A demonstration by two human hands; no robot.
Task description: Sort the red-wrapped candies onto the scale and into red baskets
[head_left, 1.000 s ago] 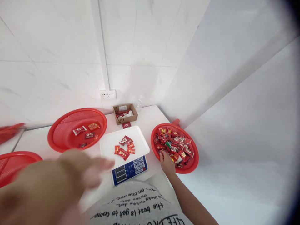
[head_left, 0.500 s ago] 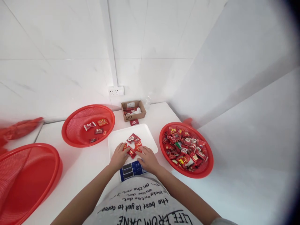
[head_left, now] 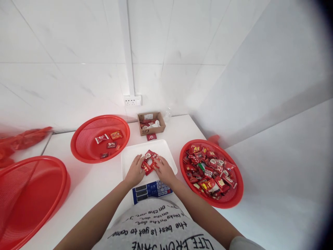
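Several small red wrapped snack packets (head_left: pixel 147 168) lie in a loose ring on the white pan (head_left: pixel 163 147) of a scale. My left hand (head_left: pixel 135 171) cups the cluster from the left, its fingers bent against the packets. On the opposite side, my right hand (head_left: pixel 165 171) has its fingers curled over the right-hand packets. Between them the two hands hold the group together, and fingertips hide parts of some wrappers. Below the pan shows the scale's blue keypad panel (head_left: pixel 152 191).
To the right stands a red basket (head_left: pixel 183 184) heaped with wrapped packets. At the back left, another red basket (head_left: pixel 78 139) holds several. A third red basket (head_left: pixel 59 194) is at the near left. Near the wall sits a small cardboard box (head_left: pixel 156 130), with one red packet (head_left: pixel 151 136) before it.
My hands have closed in on the packets, drawing them into a tighter group. The right hand has shifted off the keypad, showing more keys. The view has turned slightly.
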